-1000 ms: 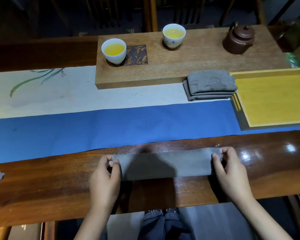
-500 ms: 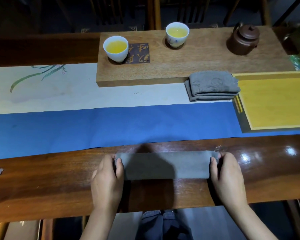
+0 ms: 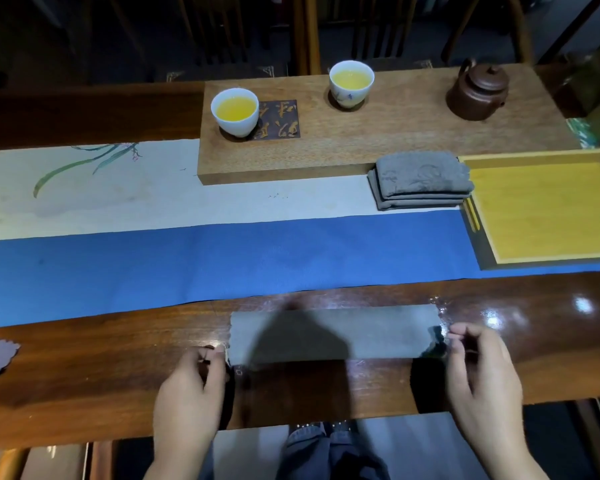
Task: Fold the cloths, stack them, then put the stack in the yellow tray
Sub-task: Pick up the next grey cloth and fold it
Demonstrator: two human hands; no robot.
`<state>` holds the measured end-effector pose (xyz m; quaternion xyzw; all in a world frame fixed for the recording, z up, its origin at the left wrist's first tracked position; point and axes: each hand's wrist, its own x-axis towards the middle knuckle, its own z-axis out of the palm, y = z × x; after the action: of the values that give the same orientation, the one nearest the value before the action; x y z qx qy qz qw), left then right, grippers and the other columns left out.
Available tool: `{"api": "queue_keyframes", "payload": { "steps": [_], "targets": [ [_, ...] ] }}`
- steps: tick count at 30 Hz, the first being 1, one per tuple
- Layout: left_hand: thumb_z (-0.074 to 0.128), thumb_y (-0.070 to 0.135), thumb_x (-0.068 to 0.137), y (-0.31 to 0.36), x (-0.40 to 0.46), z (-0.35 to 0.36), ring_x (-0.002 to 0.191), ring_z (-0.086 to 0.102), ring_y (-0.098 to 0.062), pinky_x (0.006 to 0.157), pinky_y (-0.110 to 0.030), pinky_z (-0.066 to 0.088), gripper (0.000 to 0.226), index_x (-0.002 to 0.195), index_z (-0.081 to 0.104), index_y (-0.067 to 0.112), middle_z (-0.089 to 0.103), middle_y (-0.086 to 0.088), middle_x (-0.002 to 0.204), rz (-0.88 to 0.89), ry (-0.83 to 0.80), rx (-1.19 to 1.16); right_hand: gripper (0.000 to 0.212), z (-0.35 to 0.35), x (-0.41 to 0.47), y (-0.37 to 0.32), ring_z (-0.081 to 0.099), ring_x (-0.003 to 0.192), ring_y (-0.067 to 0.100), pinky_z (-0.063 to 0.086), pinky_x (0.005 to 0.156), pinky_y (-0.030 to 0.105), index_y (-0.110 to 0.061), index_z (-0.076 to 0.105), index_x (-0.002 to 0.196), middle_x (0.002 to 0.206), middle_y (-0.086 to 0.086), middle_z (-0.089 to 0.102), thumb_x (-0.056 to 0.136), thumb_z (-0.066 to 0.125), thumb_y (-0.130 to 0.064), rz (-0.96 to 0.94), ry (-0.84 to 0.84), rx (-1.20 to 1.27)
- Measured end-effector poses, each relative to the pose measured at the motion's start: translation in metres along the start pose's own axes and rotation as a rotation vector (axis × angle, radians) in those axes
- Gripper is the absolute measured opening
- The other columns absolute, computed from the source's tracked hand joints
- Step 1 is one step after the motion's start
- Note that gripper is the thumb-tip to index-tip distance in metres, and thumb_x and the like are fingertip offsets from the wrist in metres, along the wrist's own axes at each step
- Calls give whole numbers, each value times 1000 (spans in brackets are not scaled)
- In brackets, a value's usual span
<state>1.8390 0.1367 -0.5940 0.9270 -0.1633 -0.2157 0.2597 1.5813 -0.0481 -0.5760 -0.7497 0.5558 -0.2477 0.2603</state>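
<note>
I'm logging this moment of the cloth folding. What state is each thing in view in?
grey cloth: folded into a long strip, flat on the table
left hand: at the strip's left end, grip unclear
right hand: pinching the strip's right end
stack of folded cloths: beside the tray, not in it
yellow tray: holds nothing
two cups: full of yellow tea
teapot: lid on

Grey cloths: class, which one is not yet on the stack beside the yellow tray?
The long folded grey cloth on the bare wood between both hands, at the table's near edge. The other folded cloths lie piled against the yellow tray.
</note>
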Motion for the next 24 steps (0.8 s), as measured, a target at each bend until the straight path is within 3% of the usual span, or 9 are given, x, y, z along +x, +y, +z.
{"api": "queue_keyframes", "payload": {
  "steps": [2, 8, 12, 16, 19, 21, 24],
  "targets": [
    [56, 51, 87, 7, -6, 4, 63, 67, -17, 66, -39, 54, 26, 79, 57, 26, 69, 4, 63, -67, -50, -89, 25, 8, -12, -20, 59, 89, 6, 44, 80, 14, -17, 56, 101, 98, -7, 64, 87, 54, 4, -43, -86, 115],
    [66, 41, 84, 28, -10, 18, 71, 67, -17, 67, -42, 55, 19, 85, 52, 28, 69, 4, 77, -190, -63, -315, 28, 48, -33, -53, 62, 92, -2, 45, 77, 12, -26, 53, 117, 102, -15, 65, 94, 51, -10, -36, -426, 242],
    [68, 26, 84, 40, -14, 21, 73, 63, -12, 61, -35, 49, 21, 92, 49, 33, 67, 6, 86, -131, 14, -422, 31, 65, -35, -56, 58, 112, 1, 42, 91, 14, -18, 52, 121, 116, -10, 63, 93, 51, -5, 57, -426, 198],
    [73, 11, 80, 52, -25, 25, 83, 66, -5, 69, -25, 50, 50, 101, 46, 47, 66, 15, 96, 39, 55, -554, 20, 63, -35, -55, 55, 103, -14, 37, 80, 0, -25, 54, 114, 110, -18, 64, 97, 48, -16, 108, -424, 244],
    [76, 15, 77, 68, -34, 30, 87, 66, 3, 65, -14, 51, 64, 109, 40, 57, 58, 35, 105, 171, 51, -543, 13, 59, -26, -52, 60, 90, -6, 40, 72, 5, -27, 58, 104, 95, -15, 68, 98, 48, -24, 165, -455, 319],
    [75, 20, 77, 80, -37, 33, 90, 63, 10, 66, -8, 50, 65, 113, 38, 59, 52, 44, 109, 280, 75, -520, 14, 57, -21, -51, 63, 93, 5, 46, 81, 15, -23, 62, 99, 96, -6, 70, 99, 48, -22, 266, -475, 438],
    [72, 24, 75, 98, -42, 42, 102, 56, 12, 77, -7, 47, 58, 120, 41, 45, 46, 43, 117, 452, 92, -445, 26, 55, -13, -53, 65, 103, 20, 48, 96, 30, -7, 64, 99, 103, 7, 72, 101, 40, -19, 461, -477, 657]
  ]
}}
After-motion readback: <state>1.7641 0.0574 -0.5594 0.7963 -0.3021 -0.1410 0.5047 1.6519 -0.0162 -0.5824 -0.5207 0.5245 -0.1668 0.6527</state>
